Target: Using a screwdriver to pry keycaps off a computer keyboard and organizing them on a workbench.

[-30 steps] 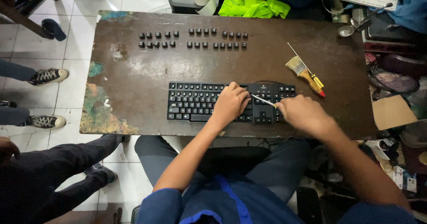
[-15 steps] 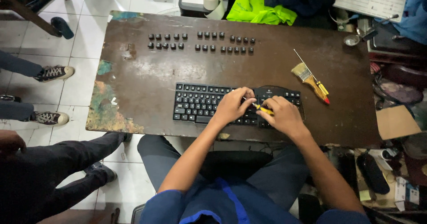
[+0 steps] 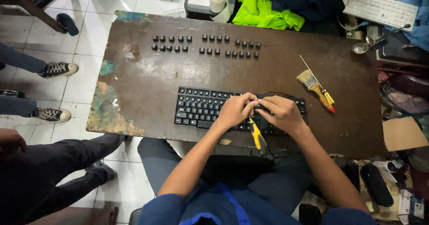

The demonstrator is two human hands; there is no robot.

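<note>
A black keyboard (image 3: 196,109) lies near the front edge of the brown table (image 3: 143,73). Both my hands are on its right half, fingertips meeting over the keys. My right hand (image 3: 280,114) holds a yellow and black screwdriver (image 3: 257,135), whose handle points back toward me and whose tip is hidden between my hands. My left hand (image 3: 236,110) has its fingers curled down on the keys beside the tool. Whether it grips a key is hidden. Several loose black keycaps (image 3: 205,45) lie in two rows at the far side.
A paintbrush (image 3: 313,85) and a small red and yellow screwdriver (image 3: 327,97) lie right of the keyboard. Another person's legs and shoes (image 3: 53,69) are at the left. A tape roll (image 3: 218,1), green cloth (image 3: 263,10) and clutter line the far and right edges.
My hands have drawn together over the keyboard's right half. The screwdriver has swung round, so its handle now hangs off the front edge toward me.
</note>
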